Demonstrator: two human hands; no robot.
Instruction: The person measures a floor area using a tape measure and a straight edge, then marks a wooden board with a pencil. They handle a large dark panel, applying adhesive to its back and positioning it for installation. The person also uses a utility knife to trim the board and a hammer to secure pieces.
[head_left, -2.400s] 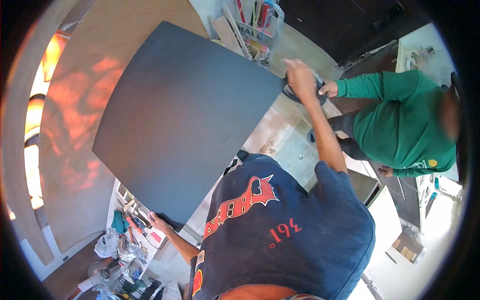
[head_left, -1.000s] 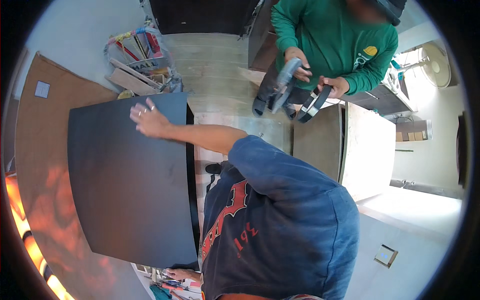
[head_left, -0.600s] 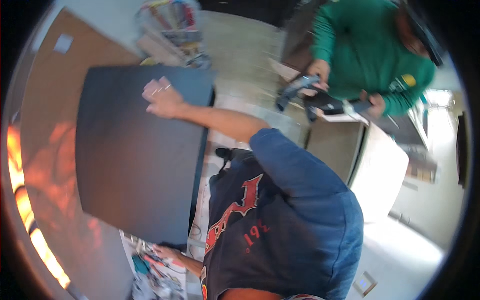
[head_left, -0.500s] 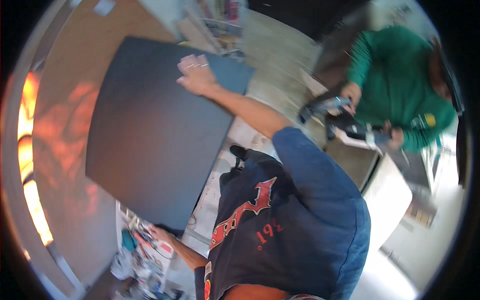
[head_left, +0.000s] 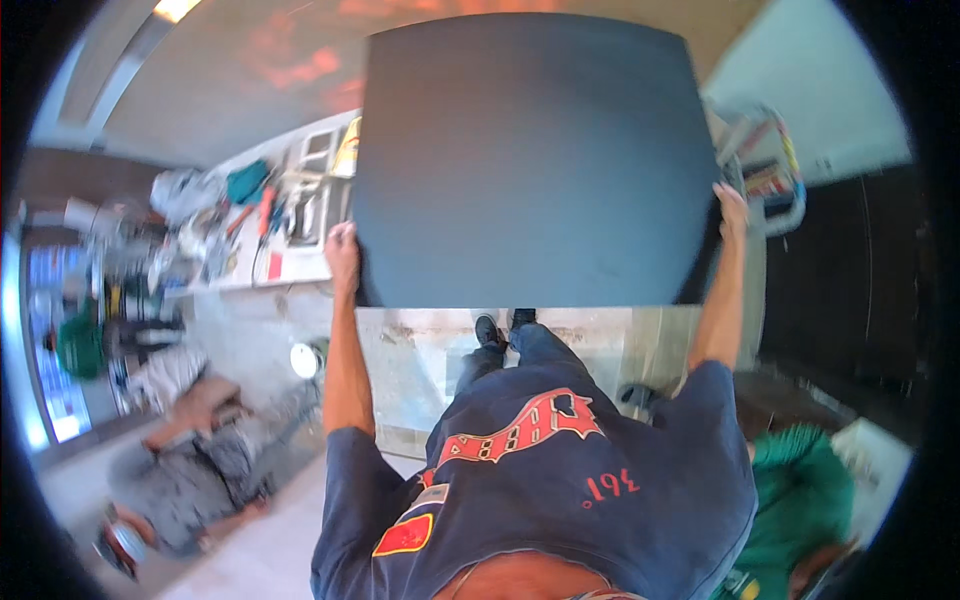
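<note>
A large, flat dark-grey panel [head_left: 530, 165] spans the space in front of me, its near edge straight and its far edge looking curved. My left hand [head_left: 343, 252] is closed round the panel's left side, close to the near corner. On the opposite side my right hand [head_left: 732, 207] grips the right edge, a little farther from me. Most of the fingers of both hands are hidden at or beneath the panel. Below its near edge my dark shoes [head_left: 488, 332] show on the floor.
Left of the panel, a white worktable [head_left: 295, 265] carries red-handled tools [head_left: 266, 212], a teal cloth [head_left: 247, 182] and clutter. A person in grey [head_left: 190, 480] is at lower left, and another in green [head_left: 800, 490] at lower right. A rack [head_left: 785, 180] stands right of the panel.
My view has swung round, so the panel now lies straight ahead. My right hand, earlier spread flat on the panel's surface, now holds its right edge. The left hand stays at the panel's edge.
</note>
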